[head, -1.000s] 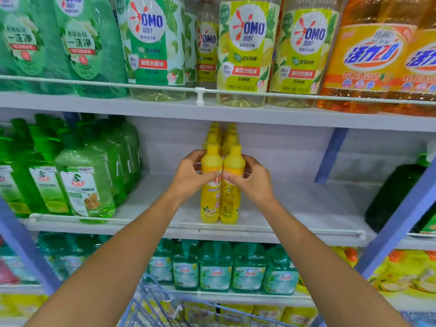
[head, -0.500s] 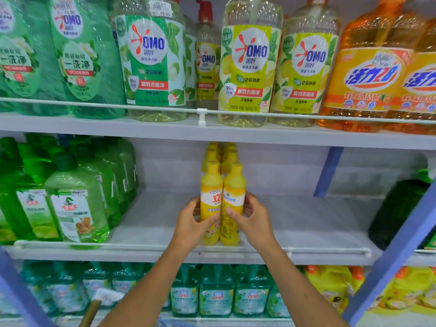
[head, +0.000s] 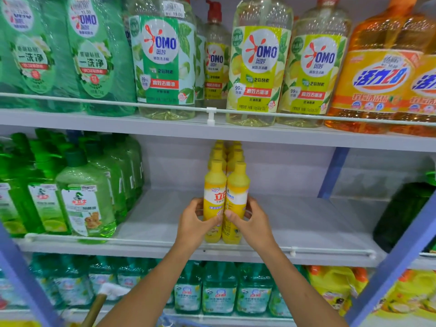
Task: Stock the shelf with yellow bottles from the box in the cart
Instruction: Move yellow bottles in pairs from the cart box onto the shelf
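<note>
Yellow bottles [head: 217, 154] upright in two rows on middle shelf [head: 306, 227]. Front pair touching, near shelf's front edge. Left hand [head: 193, 223] curled round left front bottle [head: 213, 199]; right hand [head: 253, 224] curled round right front bottle [head: 237, 197]. Green bottles [head: 85, 204] well apart at left.

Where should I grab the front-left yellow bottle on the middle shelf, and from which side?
Take the front-left yellow bottle by its straight body, around the label, coming from the front-left. It stands upright; the front-right bottle touches its right side, more bottles stand behind, and bare shelf shows on its left. The left hand grips it there.
</note>
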`<state>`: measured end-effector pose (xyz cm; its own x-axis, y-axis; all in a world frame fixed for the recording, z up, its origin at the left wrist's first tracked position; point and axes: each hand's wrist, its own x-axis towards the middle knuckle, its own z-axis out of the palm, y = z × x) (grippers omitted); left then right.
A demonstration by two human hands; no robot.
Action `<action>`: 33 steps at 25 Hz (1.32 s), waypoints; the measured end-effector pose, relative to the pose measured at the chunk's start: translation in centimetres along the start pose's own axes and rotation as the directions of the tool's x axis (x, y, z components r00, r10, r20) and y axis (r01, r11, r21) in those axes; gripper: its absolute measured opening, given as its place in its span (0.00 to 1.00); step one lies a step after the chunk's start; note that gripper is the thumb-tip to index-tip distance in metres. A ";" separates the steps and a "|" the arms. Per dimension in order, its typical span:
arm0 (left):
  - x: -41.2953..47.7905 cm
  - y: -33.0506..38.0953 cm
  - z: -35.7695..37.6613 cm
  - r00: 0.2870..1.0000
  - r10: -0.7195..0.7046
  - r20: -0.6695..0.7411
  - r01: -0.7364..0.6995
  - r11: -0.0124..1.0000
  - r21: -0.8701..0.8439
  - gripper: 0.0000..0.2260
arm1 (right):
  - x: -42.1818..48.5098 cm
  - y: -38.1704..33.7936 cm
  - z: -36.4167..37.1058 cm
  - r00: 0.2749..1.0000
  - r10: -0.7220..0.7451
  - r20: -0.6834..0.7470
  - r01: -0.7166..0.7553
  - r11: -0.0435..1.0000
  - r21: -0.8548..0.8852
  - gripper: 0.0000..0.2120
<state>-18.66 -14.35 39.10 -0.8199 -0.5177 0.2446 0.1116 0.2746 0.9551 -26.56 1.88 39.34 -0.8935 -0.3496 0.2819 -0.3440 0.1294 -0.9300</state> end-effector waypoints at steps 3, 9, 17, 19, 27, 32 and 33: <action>0.3 -0.3 -0.4 0.998 -0.003 0.061 0.001 1.000 0.031 0.22 | 0.0 0.9 -0.5 0.999 0.023 0.046 -0.022 1.000 -0.021 0.29; 0.5 -0.3 -1.8 0.983 0.012 0.181 -0.019 0.999 0.035 0.23 | -0.9 0.1 1.5 0.982 -0.029 -0.186 -0.004 0.985 -0.171 0.35; -0.3 -0.6 0.1 1.000 -0.023 0.004 0.023 1.000 0.005 0.23 | -1.0 1.5 -0.1 1.000 0.000 -0.003 0.000 0.978 -0.208 0.32; 0.1 -0.4 -0.1 0.999 -0.016 0.044 0.016 1.000 0.018 0.22 | -0.8 1.8 0.6 0.996 -0.010 -0.091 -0.011 0.972 -0.236 0.34; -0.3 -1.1 0.1 1.000 0.006 -0.021 -0.005 0.999 0.039 0.23 | -1.0 3.1 0.6 0.998 0.014 -0.066 -0.030 0.969 -0.244 0.33; 0.7 -1.4 0.4 0.999 0.025 -0.030 -0.023 0.998 0.062 0.22 | -0.2 2.3 1.4 0.990 0.002 -0.138 -0.050 0.938 -0.343 0.31; 0.9 -1.5 0.5 0.999 0.026 -0.030 -0.024 0.998 0.057 0.21 | -0.1 2.2 1.5 0.989 0.006 -0.147 -0.059 0.933 -0.356 0.30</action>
<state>-19.86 -14.83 37.83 -0.7993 -0.5346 0.2745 0.0993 0.3330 0.9377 -26.78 0.77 36.90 -0.9284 -0.2085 0.3075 -0.3708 0.4712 -0.8003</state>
